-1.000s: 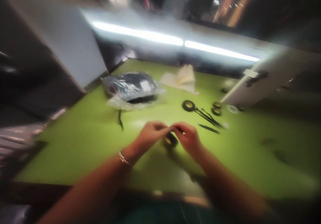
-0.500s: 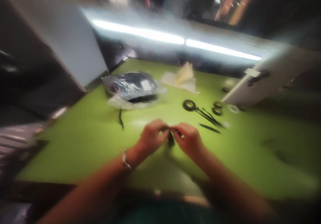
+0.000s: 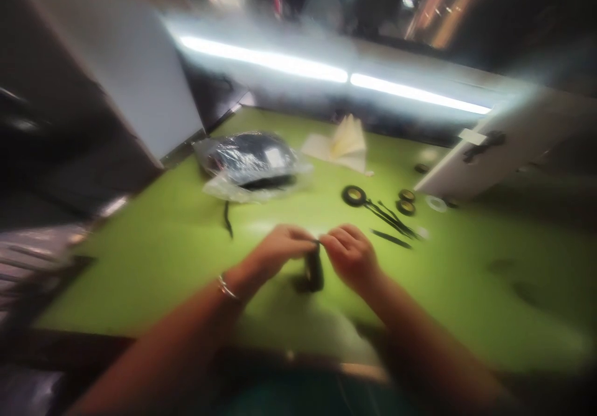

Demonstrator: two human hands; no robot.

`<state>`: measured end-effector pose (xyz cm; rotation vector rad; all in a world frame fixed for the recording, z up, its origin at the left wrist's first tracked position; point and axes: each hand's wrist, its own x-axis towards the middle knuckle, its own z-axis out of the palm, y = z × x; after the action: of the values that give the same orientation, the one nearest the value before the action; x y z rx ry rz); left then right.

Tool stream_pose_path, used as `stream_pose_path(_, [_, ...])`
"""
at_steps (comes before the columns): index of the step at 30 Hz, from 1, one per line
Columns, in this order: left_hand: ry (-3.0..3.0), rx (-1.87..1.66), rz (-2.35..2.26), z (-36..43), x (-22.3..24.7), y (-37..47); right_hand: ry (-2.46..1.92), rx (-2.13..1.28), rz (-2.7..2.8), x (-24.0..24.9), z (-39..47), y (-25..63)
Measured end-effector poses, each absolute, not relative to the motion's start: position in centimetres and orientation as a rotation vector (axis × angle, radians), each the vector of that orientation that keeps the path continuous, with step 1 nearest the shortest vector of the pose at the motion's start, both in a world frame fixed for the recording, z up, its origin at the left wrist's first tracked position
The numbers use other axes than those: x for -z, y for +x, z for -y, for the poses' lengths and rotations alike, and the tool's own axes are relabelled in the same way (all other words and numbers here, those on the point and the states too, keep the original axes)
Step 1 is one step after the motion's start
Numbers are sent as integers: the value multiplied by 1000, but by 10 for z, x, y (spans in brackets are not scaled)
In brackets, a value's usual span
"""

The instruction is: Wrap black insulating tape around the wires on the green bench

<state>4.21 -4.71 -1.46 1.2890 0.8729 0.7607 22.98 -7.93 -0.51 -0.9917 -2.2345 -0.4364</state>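
Observation:
Near the front middle of the green table (image 3: 153, 279), my left hand (image 3: 284, 246) pinches the top of a small black item (image 3: 314, 270). The item hangs upright below the fingertips, over the table. My right hand (image 3: 352, 254) has its fingers pressed together at the same top end, close to the left fingertips. What exactly lies between the right fingertips is too small to make out. A black roll with a yellowish core (image 3: 354, 196) lies beyond my right hand, beside thin black strips (image 3: 389, 218).
A clear plastic bag with dark contents (image 3: 254, 161) lies at the back left, a black strip (image 3: 227, 219) in front of it. Pale paper (image 3: 347, 145) lies at the back. Two small rolls (image 3: 406, 202) and a white ring (image 3: 436, 203) are near the right panel (image 3: 471, 164).
The black item now hangs lower and more of it shows below my fingers. My left hand has turned flatter, and its fingers hide less of the item. The view has shifted slightly.

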Motion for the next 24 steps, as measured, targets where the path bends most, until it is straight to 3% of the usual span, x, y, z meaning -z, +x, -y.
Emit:
stream_pose_path(12, [1243, -703, -904, 50, 6, 41, -855, 565, 2209, 15, 79, 231])
stream_pose_path(20, [1500, -864, -992, 51, 4, 42, -971, -124, 1961, 0, 76, 235])
stream_pose_path(24, [1743, -1006, -1077, 54, 4, 47, -1003, -82, 1947, -6, 80, 234])
